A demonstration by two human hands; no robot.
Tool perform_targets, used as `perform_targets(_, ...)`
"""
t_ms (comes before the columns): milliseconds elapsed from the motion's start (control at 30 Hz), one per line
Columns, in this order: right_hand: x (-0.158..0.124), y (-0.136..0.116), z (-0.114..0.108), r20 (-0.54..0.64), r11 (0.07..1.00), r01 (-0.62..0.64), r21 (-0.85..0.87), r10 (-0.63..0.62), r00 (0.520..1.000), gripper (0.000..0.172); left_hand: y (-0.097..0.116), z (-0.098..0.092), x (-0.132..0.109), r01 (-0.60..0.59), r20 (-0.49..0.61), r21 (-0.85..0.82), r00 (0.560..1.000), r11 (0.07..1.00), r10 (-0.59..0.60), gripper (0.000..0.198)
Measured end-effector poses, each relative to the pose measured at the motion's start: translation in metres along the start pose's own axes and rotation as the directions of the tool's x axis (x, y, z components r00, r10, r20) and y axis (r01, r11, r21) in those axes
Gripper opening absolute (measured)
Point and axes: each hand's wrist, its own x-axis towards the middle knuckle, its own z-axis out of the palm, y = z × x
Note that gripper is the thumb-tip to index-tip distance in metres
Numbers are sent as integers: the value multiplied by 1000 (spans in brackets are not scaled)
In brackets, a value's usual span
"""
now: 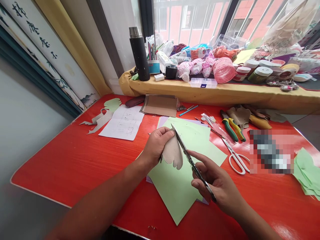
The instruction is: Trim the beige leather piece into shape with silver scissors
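Note:
Between thumb and fingers, my left hand [156,145] pinches a beige leather-like piece [173,154] with a scalloped lower edge. My right hand [216,181] grips dark scissors [190,160], their blades pointing up and left along the piece's right edge. The blades look nearly closed; I cannot tell whether they bite into the piece. Both hands are above light green sheets [172,196] stacked on the red table, with purple sheets showing beneath them.
White-handled scissors [237,158] and green-yellow pliers [232,126] lie at right, by a pixelated area. Green paper pieces [308,173] sit at the far right. Back left are a white drawn sheet [123,122] and scraps [102,118]. A black flask [139,55] stands on the crowded sill.

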Motion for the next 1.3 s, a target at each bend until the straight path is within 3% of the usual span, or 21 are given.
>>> perform_targets(933,-1,-4,-1,-13,995,-74,-68,74,997,60,1,-4,2,-27,12,64,1000,998,26,33)
perform_targets(1300,-2,-7,-6,20,996,-70,59,69,997,73,7,-8,4,17,70,37,997,999,-20,37)
